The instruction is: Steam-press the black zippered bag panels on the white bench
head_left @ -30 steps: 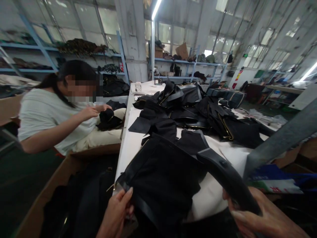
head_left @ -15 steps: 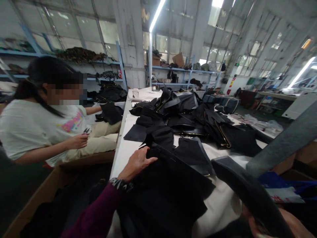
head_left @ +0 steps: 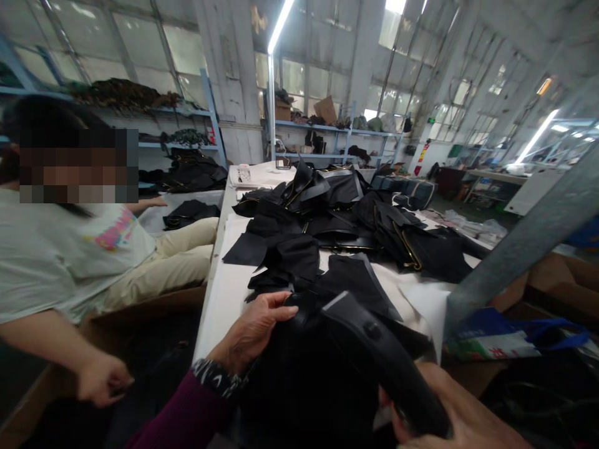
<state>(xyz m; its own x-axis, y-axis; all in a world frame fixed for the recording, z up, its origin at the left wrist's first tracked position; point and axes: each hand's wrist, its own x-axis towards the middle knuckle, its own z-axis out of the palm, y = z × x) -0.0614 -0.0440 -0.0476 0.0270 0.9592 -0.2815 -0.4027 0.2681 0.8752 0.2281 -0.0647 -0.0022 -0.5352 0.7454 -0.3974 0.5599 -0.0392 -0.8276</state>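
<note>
Our left grip (head_left: 250,329) rests with fingers loosely spread on the top edge of the limp black cloth garment piece (head_left: 304,386) at the near end of the white-topped desk (head_left: 224,293). Our right grip (head_left: 461,419) is closed round the stiff, glossy black curved band (head_left: 374,349) lying across that cloth. Beyond lies a heap of gold-trimmed black pieces (head_left: 374,224).

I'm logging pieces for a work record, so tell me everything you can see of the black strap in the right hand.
The black strap is a broad, stiff-looking band, matt and leather-like, with a round stud near its upper end. It arches up from the right hand, which grips its lower end, over the black garment on which the left hand lies.
</note>
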